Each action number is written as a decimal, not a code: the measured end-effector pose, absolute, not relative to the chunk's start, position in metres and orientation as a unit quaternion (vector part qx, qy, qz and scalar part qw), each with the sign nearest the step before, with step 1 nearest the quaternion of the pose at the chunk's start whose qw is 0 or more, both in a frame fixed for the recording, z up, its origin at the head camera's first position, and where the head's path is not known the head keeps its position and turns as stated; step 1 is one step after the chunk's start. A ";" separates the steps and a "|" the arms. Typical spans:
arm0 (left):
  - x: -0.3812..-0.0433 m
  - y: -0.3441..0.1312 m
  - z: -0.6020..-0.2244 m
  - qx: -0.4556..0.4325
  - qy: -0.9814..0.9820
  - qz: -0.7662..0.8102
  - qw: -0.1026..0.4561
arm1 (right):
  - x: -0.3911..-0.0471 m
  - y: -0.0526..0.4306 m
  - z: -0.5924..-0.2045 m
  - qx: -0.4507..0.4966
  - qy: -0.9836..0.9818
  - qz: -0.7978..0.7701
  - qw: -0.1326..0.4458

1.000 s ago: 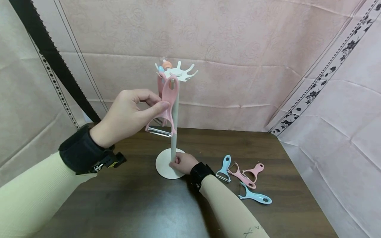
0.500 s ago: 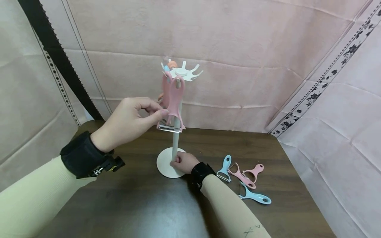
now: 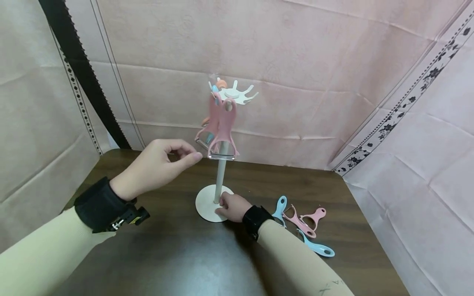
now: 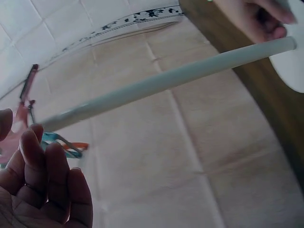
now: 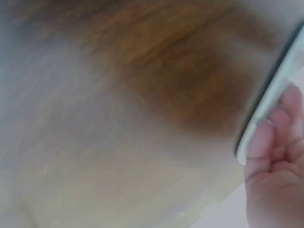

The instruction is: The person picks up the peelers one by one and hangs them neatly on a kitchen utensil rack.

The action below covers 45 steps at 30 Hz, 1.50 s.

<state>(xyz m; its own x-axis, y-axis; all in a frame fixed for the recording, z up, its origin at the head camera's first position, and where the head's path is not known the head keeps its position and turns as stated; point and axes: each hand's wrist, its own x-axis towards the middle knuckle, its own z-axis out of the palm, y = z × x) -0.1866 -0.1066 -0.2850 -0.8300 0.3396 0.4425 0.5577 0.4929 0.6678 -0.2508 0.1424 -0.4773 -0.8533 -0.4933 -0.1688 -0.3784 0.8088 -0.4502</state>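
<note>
Left wrist view: pink peelers (image 4: 12, 145) partly behind left hand (image 4: 45, 185).

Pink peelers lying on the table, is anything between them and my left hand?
Yes. In the head view, the stand's pole and your right hand, at the stand's white base, come between your left hand and those pink peelers. A blue peeler also lies on the stand side of them.

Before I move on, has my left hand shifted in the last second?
Yes. Against the hook stand's round base in the head view, your left hand has moved down and slightly left, letting go of the front pink Y-peeler.
</note>
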 end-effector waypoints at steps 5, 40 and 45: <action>-0.193 -0.112 -0.309 -0.243 -0.863 -0.430 0.106 | -0.243 0.164 -0.464 -0.223 0.939 -0.201 0.168; -0.260 -0.050 -0.466 -0.174 -0.929 -0.307 -0.110 | -0.217 0.305 -0.432 -0.066 0.989 -0.120 0.050; -0.275 -0.042 -0.484 -0.176 -0.933 -0.289 -0.120 | -0.221 0.301 -0.435 -0.056 0.990 -0.112 0.069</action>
